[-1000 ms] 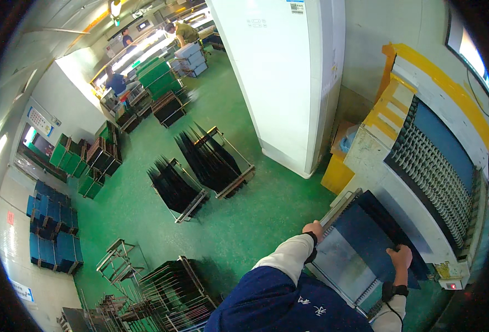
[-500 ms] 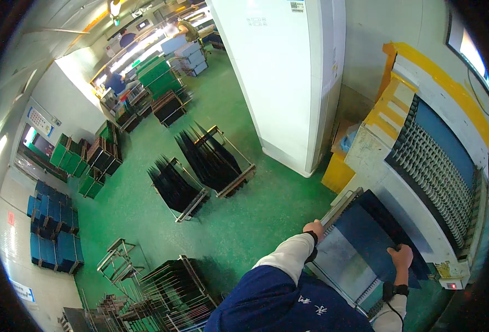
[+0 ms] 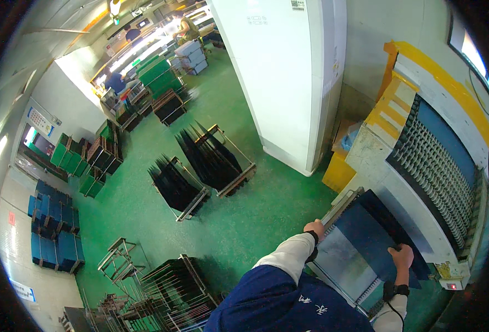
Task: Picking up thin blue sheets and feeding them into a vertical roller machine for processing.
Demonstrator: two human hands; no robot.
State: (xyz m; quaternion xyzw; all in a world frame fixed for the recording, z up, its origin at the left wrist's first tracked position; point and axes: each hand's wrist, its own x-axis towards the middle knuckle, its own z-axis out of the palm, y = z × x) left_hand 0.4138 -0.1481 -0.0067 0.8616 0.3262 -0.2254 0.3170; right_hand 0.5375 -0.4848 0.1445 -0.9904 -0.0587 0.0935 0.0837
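In front of me at the lower right stands a metal rack (image 3: 348,207) holding upright dark blue panels. My left hand (image 3: 314,228) is closed on the near-left rail of this rack. A dark blue flat panel (image 3: 360,232) leans in it, and my right hand (image 3: 402,255) grips that panel's right edge, thumb on its face. More dark panels (image 3: 385,213) stand close behind it. A pale grey sheet-like surface (image 3: 344,260) lies on the side toward me. The fingertips under the panel and behind the rail are hidden.
Right beside the rack is a machine (image 3: 371,177) with rows of metal rollers (image 3: 435,171). A tall white cabinet (image 3: 288,83) stands ahead. Racks of dark panels (image 3: 208,157) and wire racks (image 3: 172,293) stand on the green floor (image 3: 277,210). Several people work far back.
Both my hands keep their places on the rack and panel. Far back, a person has straightened up, and a light blue block near them no longer shows.
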